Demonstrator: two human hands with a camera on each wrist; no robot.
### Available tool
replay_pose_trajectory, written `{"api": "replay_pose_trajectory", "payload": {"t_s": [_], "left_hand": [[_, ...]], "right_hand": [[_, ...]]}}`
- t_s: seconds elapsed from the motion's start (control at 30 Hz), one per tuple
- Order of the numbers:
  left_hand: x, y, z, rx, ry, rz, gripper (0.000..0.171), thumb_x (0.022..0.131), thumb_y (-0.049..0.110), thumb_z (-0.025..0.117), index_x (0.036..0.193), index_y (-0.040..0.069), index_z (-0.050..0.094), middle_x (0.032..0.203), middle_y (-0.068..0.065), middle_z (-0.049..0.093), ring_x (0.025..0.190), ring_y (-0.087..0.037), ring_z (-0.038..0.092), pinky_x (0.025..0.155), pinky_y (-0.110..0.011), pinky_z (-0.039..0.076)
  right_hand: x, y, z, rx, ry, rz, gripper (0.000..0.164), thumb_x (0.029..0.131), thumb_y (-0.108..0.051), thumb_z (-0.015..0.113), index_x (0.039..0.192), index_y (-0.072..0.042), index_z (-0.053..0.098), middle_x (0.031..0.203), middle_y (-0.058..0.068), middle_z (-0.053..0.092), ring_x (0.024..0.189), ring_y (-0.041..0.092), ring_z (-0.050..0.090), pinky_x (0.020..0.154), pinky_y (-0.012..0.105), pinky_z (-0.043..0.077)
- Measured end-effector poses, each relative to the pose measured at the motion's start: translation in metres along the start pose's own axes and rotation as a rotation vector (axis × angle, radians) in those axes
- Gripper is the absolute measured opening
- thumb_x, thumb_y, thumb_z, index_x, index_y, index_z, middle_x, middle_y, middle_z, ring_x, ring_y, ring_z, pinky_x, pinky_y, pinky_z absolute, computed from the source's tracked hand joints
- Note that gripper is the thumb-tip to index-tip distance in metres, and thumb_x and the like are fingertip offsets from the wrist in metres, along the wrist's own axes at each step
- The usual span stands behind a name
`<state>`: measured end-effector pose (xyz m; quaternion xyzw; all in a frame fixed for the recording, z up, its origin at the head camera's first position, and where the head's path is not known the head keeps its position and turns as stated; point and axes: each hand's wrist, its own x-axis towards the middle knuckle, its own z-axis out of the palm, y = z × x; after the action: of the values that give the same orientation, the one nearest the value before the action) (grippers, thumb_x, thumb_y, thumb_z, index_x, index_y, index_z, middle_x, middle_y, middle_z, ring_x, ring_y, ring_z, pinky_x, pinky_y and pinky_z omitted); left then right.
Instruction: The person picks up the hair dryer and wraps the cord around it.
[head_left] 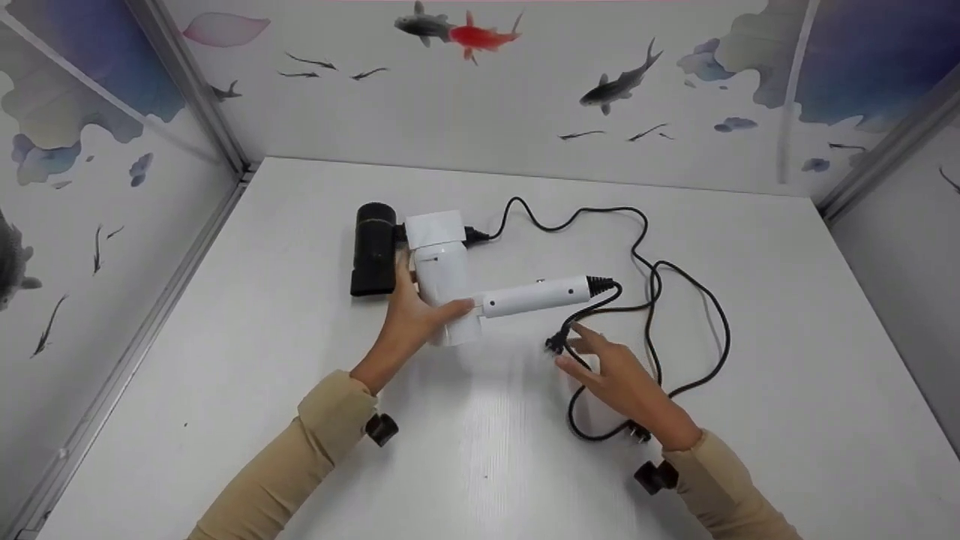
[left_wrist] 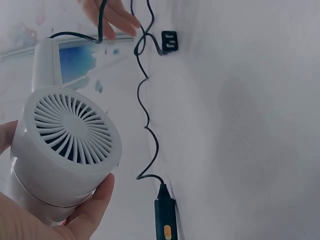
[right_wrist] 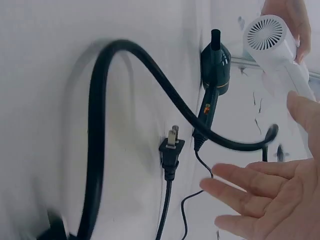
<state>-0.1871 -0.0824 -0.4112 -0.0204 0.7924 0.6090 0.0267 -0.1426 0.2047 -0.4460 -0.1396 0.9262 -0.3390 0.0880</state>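
Observation:
My left hand (head_left: 409, 319) grips a white hair dryer (head_left: 442, 281) round its barrel, the thumb lying toward the handle. Its slatted round vent (left_wrist: 75, 125) faces the left wrist camera, and its handle (head_left: 536, 296) points right. Beside my right hand (head_left: 619, 375), a black plug (head_left: 555, 343) and a loop of black cord (head_left: 600, 306) are close to the fingertips. In the right wrist view my right fingers (right_wrist: 245, 192) are spread, with the cord passing near them, not pinched. A dark green hair dryer (head_left: 373, 251) lies behind the white one, which hides part of its handle.
Black cords (head_left: 724, 330) loop across the right side of the white table (head_left: 262, 300). A second plug (head_left: 639, 431) is beneath my right wrist. Printed panels with fish (head_left: 484, 37) enclose the table at the back and sides.

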Motion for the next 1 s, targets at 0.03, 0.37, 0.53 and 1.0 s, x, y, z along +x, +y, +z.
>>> {"api": "replay_pose_trajectory", "payload": {"t_s": [0.03,0.37,0.53,1.0], "left_hand": [[-0.002,0.001,0.001,-0.024,-0.009,-0.019,0.113,0.068,0.030,0.080,0.149,0.014,0.003,0.130,-0.014,0.043,0.114,-0.028,0.051,0.093,-0.043,0.046],[-0.007,-0.004,0.008,-0.185,-0.044,-0.094,0.094,0.070,0.024,0.079,0.141,0.013,0.019,0.123,-0.012,0.049,0.108,-0.026,0.052,0.090,-0.039,0.046],[-0.002,-0.013,0.008,-0.199,-0.028,-0.061,0.098,0.069,0.022,0.080,0.141,0.017,0.014,0.122,-0.010,0.049,0.108,-0.025,0.052,0.090,-0.039,0.045],[-0.001,-0.019,0.004,-0.227,-0.026,-0.015,0.087,0.075,0.023,0.075,0.140,0.020,0.018,0.120,-0.009,0.050,0.105,-0.023,0.052,0.084,-0.036,0.046]], "right_hand": [[0.000,-0.001,0.002,0.022,-0.007,-0.004,0.075,0.091,-0.050,0.050,0.142,0.000,0.031,0.125,0.017,0.059,0.120,0.036,0.051,0.099,0.054,0.038],[0.000,-0.006,0.007,0.146,-0.077,-0.100,0.044,0.100,-0.024,0.040,0.135,0.003,0.039,0.059,-0.006,0.046,0.051,0.003,0.038,0.050,0.020,0.035],[-0.003,-0.007,0.003,0.138,-0.134,-0.189,0.039,0.101,-0.018,0.038,0.136,0.000,0.042,0.062,-0.009,0.037,0.052,0.000,0.029,0.050,0.019,0.030],[-0.005,-0.005,-0.012,0.110,-0.023,-0.503,0.033,0.094,0.001,0.047,0.126,0.001,0.055,0.109,0.010,0.068,0.077,-0.001,0.051,0.064,0.017,0.043]]}}
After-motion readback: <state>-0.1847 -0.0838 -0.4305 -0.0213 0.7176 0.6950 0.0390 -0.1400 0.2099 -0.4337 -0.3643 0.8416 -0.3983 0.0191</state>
